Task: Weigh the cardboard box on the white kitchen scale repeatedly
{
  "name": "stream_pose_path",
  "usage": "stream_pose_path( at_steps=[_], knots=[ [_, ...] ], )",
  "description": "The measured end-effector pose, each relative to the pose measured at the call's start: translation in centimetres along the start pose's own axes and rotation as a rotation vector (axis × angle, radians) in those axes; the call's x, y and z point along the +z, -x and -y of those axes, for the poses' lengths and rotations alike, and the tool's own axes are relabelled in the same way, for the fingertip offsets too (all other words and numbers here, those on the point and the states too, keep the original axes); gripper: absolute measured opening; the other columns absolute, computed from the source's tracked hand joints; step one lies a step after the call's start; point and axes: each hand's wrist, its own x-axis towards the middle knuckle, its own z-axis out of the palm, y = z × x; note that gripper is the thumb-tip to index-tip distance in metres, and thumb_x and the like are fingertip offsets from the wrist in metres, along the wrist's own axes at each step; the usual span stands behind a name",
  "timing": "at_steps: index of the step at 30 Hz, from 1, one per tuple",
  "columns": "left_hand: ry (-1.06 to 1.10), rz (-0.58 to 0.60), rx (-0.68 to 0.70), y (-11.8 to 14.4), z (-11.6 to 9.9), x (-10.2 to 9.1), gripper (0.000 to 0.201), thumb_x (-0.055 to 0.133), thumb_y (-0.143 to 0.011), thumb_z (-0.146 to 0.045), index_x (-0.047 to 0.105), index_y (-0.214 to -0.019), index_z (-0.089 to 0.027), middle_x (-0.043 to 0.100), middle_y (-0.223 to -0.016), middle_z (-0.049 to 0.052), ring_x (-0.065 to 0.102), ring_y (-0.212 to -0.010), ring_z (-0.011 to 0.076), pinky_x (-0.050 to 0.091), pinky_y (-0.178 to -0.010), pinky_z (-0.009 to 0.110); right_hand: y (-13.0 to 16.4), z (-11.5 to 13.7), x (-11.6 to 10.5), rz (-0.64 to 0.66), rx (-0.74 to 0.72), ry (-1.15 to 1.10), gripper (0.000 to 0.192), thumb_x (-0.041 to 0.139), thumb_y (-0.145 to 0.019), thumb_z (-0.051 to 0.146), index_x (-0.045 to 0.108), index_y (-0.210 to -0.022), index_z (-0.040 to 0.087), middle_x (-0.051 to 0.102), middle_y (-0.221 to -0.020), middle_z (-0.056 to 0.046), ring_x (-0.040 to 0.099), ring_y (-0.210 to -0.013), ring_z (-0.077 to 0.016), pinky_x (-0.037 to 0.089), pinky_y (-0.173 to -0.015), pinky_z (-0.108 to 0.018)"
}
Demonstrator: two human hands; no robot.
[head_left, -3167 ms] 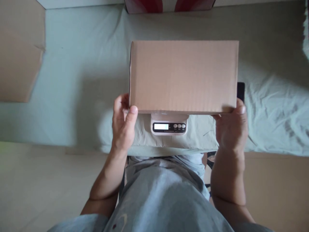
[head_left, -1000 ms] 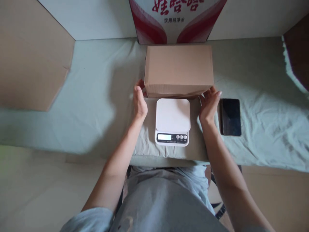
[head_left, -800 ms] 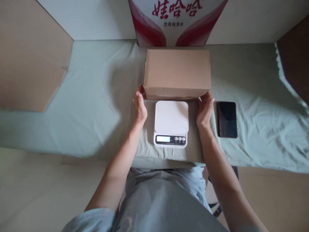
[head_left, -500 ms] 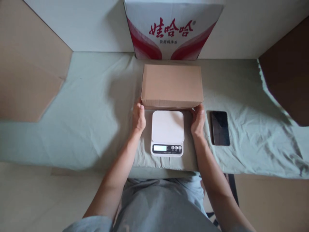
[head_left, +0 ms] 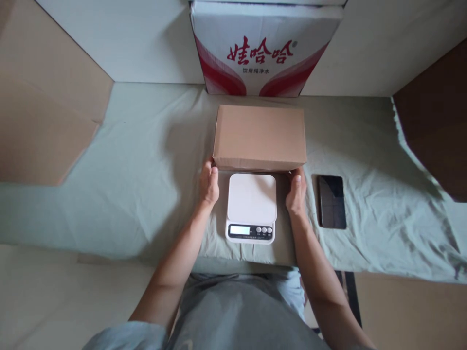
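A plain brown cardboard box (head_left: 260,133) is between my two hands, just beyond a white kitchen scale (head_left: 251,198). My left hand (head_left: 209,182) is at the box's near left corner, thumb up, its fingers partly hidden beside and behind the box. At the near right corner, my right hand (head_left: 296,189) grips in the same way, with its fingertips out of sight. Whether the box rests on the cloth or is slightly raised, I cannot tell. The scale's small display is lit, and its white platform has nothing on it.
A dark phone (head_left: 332,201) lies right of my right hand on the green cloth (head_left: 138,146). Behind the brown box stands a white and red carton (head_left: 260,53) against the wall. Large cardboard pieces flank the surface at left (head_left: 47,97) and right (head_left: 438,116).
The whole view has shifted, so everything sits slightly lower in the picture. My hands stay at the box's near corners, and the box and scale keep nearly the same places relative to each other.
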Motion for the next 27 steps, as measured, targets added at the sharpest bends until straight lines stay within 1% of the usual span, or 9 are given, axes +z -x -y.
stream_pose_path(
  at_steps=[4, 11, 14, 17, 20, 22, 24, 27],
  knots=[
    [-0.044, 0.0, -0.027, 0.1, 0.4, -0.1, 0.058, 0.028, -0.093, -0.061, 0.057, -0.118, -0.017, 0.064, -0.114, 0.014, 0.061, -0.104, 0.0241, 0.047, -0.09, 0.038, 0.0, -0.1, -0.1, 0.009, 0.002, 0.01, 0.054, 0.032, -0.091, 0.057, 0.051, -0.131, 0.026, 0.058, -0.131, -0.006, 0.048, -0.129, -0.0239, 0.032, -0.114, -0.052],
    [-0.013, -0.013, 0.013, -0.2, 0.5, 0.1, 0.058, 0.029, -0.092, -0.062, 0.057, -0.117, -0.018, 0.064, -0.119, 0.014, 0.059, -0.111, 0.0241, 0.047, -0.094, 0.038, -0.1, 0.0, 0.0, 0.009, -0.002, 0.024, 0.055, 0.033, -0.09, 0.059, 0.053, -0.128, 0.025, 0.059, -0.13, -0.006, 0.048, -0.129, -0.024, 0.034, -0.113, -0.051],
    [0.02, -0.027, 0.0, -0.5, 0.1, 0.3, 0.058, 0.032, -0.091, -0.063, 0.057, -0.118, -0.019, 0.063, -0.119, 0.014, 0.058, -0.115, 0.0254, 0.045, -0.098, 0.039, -0.3, 0.4, 0.0, 0.0, -0.01, -0.008, 0.055, 0.033, -0.089, 0.06, 0.057, -0.124, 0.024, 0.061, -0.126, -0.007, 0.053, -0.123, -0.0236, 0.039, -0.109, -0.048],
    [0.102, -0.01, -0.022, -0.5, -1.6, -0.2, 0.055, 0.033, -0.092, -0.06, 0.057, -0.119, -0.019, 0.062, -0.12, 0.014, 0.057, -0.115, 0.0258, 0.045, -0.1, 0.04, -0.5, 1.5, -0.4, -0.041, -0.003, -0.076, 0.054, 0.035, -0.088, 0.06, 0.059, -0.12, 0.025, 0.064, -0.12, -0.007, 0.058, -0.115, -0.0226, 0.044, -0.103, -0.045],
    [0.169, -0.001, -0.019, 0.2, -4.7, -1.6, 0.048, 0.035, -0.093, -0.055, 0.058, -0.118, -0.021, 0.063, -0.118, 0.011, 0.058, -0.112, 0.0242, 0.046, -0.098, 0.038, 0.3, 3.5, -1.5, -0.08, -0.016, -0.103, 0.049, 0.035, -0.088, 0.057, 0.06, -0.119, 0.029, 0.063, -0.123, -0.006, 0.057, -0.117, -0.0235, 0.043, -0.104, -0.047],
    [0.18, -0.003, -0.022, 1.3, -6.7, -2.9, 0.042, 0.037, -0.093, -0.052, 0.059, -0.114, -0.024, 0.063, -0.116, 0.009, 0.058, -0.112, 0.0235, 0.046, -0.099, 0.037, 1.6, 4.9, -2.4, -0.098, -0.016, -0.12, 0.05, 0.036, -0.087, 0.058, 0.059, -0.122, 0.031, 0.062, -0.127, -0.005, 0.055, -0.122, -0.025, 0.041, -0.106, -0.049],
    [0.18, 0.001, -0.046, 2.8, -8.2, -4.2, 0.036, 0.038, -0.094, -0.049, 0.06, -0.11, -0.026, 0.063, -0.114, 0.007, 0.057, -0.113, 0.0231, 0.046, -0.1, 0.037, 3.5, 5.8, -3.2, -0.094, -0.001, -0.136, 0.053, 0.037, -0.085, 0.06, 0.059, -0.124, 0.031, 0.06, -0.13, -0.005, 0.052, -0.126, -0.0267, 0.04, -0.107, -0.05],
    [0.186, 0.009, -0.078, 5.5, -8.9, -5.5, 0.034, 0.04, -0.094, -0.048, 0.059, -0.113, -0.027, 0.062, -0.114, 0.007, 0.056, -0.114, 0.0235, 0.046, -0.1, 0.036, 6.9, 5.9, -3.8, -0.087, 0.042, -0.117, 0.054, 0.04, -0.083, 0.061, 0.059, -0.122, 0.03, 0.059, -0.132, -0.006, 0.051, -0.127, -0.0279, 0.041, -0.106, -0.05]
  ],
)
